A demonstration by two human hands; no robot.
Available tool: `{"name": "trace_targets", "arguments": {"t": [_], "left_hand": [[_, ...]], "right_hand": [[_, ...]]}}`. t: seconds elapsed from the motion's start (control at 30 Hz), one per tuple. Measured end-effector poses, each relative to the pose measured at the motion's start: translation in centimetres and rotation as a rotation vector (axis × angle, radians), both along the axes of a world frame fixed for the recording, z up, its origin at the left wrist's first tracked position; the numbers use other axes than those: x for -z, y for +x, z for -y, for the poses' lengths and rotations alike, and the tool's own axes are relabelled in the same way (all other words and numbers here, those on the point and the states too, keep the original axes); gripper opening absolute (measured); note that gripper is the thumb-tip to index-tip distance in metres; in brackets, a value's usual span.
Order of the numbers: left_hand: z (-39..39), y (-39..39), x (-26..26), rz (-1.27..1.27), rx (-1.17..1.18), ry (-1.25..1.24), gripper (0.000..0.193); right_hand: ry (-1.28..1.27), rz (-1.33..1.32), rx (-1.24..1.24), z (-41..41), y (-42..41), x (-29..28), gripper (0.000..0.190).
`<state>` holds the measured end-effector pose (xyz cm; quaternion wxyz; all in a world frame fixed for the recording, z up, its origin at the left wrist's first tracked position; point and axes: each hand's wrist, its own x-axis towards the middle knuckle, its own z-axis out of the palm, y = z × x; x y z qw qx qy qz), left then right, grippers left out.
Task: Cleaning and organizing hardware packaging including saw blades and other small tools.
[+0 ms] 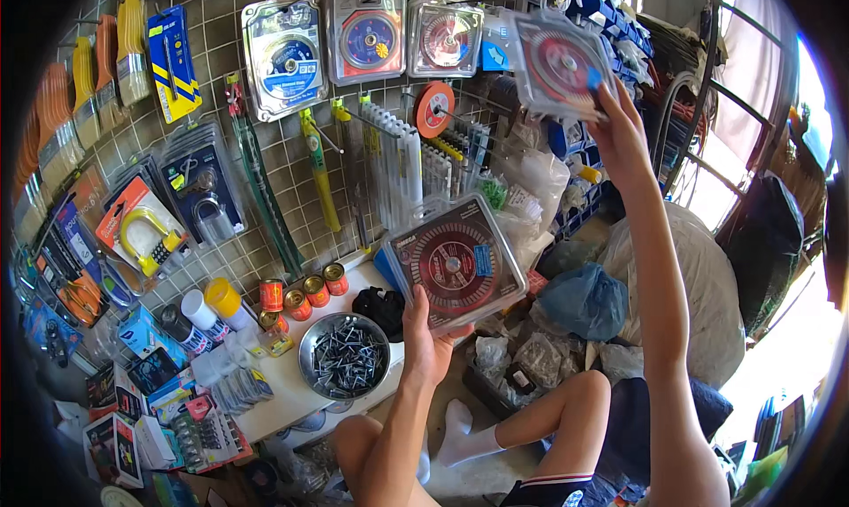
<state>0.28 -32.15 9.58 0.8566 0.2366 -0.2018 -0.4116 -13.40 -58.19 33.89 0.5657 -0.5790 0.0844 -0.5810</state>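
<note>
My left hand (431, 351) grips the lower edge of a clear plastic pack with a red diamond cutting disc (457, 262), held in front of the wire grid. Raised at the upper right, my right hand (620, 126) holds a similar clear pack with a red disc (564, 66) by its lower right corner. That pack is slightly blurred, beside the grid's hooks. Three packaged cutting discs hang along the top of the grid: a blue one (285, 66), a blue one on a red card (367, 37) and a red one (448, 37).
A steel bowl of screws or nails (345, 356) stands on a white shelf (278, 401) near several small orange cans (296, 305). Paintbrushes (132, 49), a packaged padlock (213, 218) and a loose orange disc (434, 109) hang on the grid. Plastic bags (582, 301) lie at the right.
</note>
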Motion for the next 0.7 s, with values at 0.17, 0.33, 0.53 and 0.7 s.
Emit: {"name": "trace_targets", "arguments": {"t": [0.17, 0.33, 0.53, 0.7], "left_hand": [[0.3, 0.5, 0.6, -0.022, -0.009, -0.02, 0.058], [0.1, 1.0, 0.8, -0.065, 0.014, -0.031, 0.058], [0.0, 1.3, 0.8, -0.103, 0.014, -0.046, 0.058], [0.2, 1.5, 1.5, -0.059, 0.002, -0.029, 0.06]], "right_hand": [[-0.072, 0.057, -0.129, 2.5, 5.4, -4.0, 0.037], [-0.067, 0.049, -0.125, 3.4, 7.5, -3.3, 0.032], [-0.011, 0.005, -0.152, 5.6, 10.2, -4.2, 0.029], [0.147, 0.04, -0.256, 8.0, 16.6, -3.7, 0.027]]}}
